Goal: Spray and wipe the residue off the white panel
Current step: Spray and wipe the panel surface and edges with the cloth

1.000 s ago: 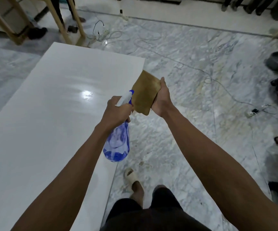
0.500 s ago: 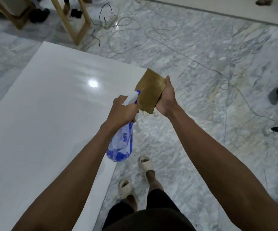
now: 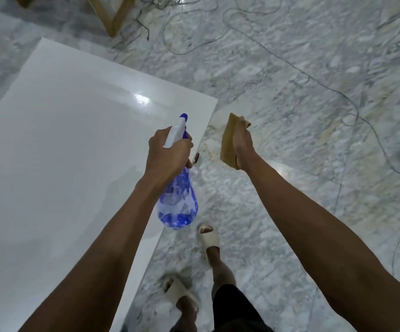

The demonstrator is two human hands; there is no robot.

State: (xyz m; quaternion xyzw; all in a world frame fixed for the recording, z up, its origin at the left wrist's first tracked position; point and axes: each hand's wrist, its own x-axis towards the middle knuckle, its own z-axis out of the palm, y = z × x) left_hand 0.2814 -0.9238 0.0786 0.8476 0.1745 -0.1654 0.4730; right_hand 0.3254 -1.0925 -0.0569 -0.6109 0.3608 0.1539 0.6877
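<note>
My left hand (image 3: 168, 154) grips a blue spray bottle (image 3: 178, 202) by its white trigger head, fingers curled tight, over the near edge of the white panel (image 3: 62, 152). My right hand (image 3: 242, 146) clamps a folded tan cloth (image 3: 227, 140) just beyond the panel's edge, above the marble floor (image 3: 290, 92).

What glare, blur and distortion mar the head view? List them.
Head view: a bright glare spot on the white panel near its far edge; the marble floor and cables look smeared by motion blur; wide-angle stretch enlarges both forearms; lighting dim; spray bottle stays fairly sharp.
</note>
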